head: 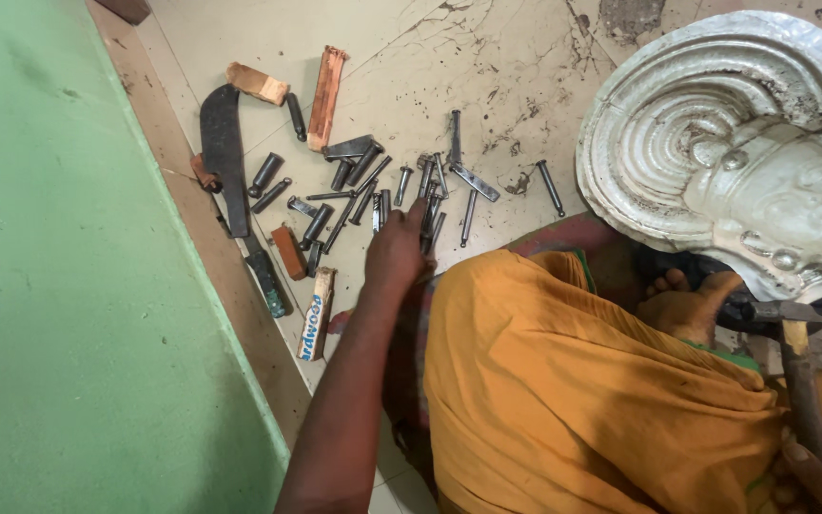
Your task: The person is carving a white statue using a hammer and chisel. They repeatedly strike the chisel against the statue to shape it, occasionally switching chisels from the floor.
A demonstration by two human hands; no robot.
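Observation:
My left hand (397, 249) reaches out over the floor, fingers resting on a scatter of several dark metal punches and chisels (373, 186); whether it grips one I cannot tell. My right hand (815, 471) at the bottom right corner is closed around the wooden handle of a hammer (796, 362), head pointing up. A large silver embossed metal relief (734, 143) with concentric arcs leans at the right, above my foot (682, 305). Orange cloth (563, 390) covers my lap.
A long dark machete-like blade (225, 157) lies left of the tools, beside several small wooden blocks (325, 95). A green wall (68, 286) with a brown skirting runs along the left. The floor is cracked pale stone (506, 57).

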